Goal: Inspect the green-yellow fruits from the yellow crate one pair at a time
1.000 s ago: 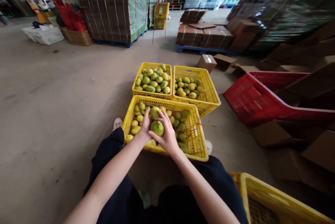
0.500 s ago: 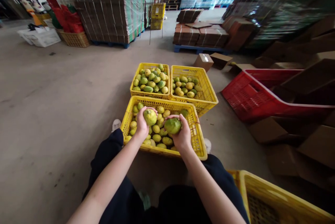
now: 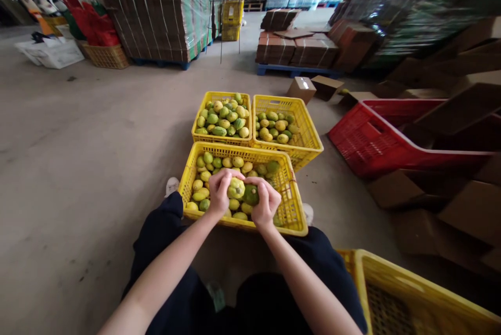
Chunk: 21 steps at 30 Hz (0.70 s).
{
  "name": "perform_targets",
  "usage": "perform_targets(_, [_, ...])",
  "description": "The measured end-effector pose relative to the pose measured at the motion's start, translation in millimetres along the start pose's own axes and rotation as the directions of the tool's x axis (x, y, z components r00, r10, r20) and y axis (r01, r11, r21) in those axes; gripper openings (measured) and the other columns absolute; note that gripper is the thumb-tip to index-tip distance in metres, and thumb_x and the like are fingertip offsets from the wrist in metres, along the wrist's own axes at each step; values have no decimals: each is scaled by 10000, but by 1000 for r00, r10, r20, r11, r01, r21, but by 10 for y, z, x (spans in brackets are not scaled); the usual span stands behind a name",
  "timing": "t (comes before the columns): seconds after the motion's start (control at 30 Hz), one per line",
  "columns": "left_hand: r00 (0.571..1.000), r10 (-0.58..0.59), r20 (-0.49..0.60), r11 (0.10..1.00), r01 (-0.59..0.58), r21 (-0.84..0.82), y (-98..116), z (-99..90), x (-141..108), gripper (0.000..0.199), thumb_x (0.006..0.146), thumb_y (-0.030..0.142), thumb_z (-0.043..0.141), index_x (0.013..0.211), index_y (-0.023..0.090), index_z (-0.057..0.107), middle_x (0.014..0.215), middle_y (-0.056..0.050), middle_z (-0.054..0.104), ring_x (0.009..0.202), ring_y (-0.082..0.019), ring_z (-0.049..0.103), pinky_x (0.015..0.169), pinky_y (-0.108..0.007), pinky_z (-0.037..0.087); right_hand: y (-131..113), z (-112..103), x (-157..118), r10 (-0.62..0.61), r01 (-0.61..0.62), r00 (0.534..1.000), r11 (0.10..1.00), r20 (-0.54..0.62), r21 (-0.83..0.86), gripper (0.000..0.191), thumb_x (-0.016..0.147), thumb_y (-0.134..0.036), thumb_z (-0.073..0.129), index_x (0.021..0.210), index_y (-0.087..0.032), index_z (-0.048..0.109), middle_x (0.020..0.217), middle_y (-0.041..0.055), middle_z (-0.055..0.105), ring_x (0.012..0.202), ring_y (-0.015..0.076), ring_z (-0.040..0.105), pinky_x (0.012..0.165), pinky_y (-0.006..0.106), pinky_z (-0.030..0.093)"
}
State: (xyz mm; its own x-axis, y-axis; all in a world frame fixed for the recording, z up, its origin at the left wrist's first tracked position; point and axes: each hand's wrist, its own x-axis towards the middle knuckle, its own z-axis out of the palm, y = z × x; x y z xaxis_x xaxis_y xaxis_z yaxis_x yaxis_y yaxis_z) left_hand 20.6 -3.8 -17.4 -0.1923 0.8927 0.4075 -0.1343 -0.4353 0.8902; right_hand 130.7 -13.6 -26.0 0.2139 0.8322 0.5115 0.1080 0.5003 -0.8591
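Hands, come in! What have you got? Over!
Left hand: yellow-green fruit. Right hand: darker green fruit. Both over nearest yellow fruit crate. Nothing seen blocking either hand.

the yellow fruit (image 3: 236, 187) in the left hand (image 3: 219, 191) is tinged with green; the green fruit (image 3: 250, 196) in the right hand (image 3: 267, 202) is darker, with a small light brown spot. the front crate (image 3: 290, 196) is bright yellow, patterned with rows of slots, and the loose fruits (image 3: 237, 162) in it run from lemon to green. the red crate (image 3: 362, 139) has a pale edge. trousers (image 3: 156, 254) are dark navy, shoes (image 3: 172, 185) whitish, the floor (image 3: 86, 168) grey-brown, the tall stack (image 3: 136, 6) brown with white lines.
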Motion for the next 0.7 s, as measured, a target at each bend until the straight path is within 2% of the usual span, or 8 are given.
perform_targets(0.17, [998,44,34,999,-45,27,23,-27,-10,393,925,320,412,720,185,719,747,-39,703,739,-179,630,745,-296,462,-9,-3,-39,-30,30,1000,1000,10,-7,367,948,-301,403,789,-202,719,781,35,709,738,200,649,703,319,481])
perform_targets(0.7, [999,12,33,998,-14,61,15,-36,-14,397,918,332,410,717,183,718,757,-47,706,753,-189,633,740,-295,458,16,15,-58,-33,33,999,999,-3,-7,353,946,-287,415,806,-205,729,782,32,709,724,195,636,700,310,476])
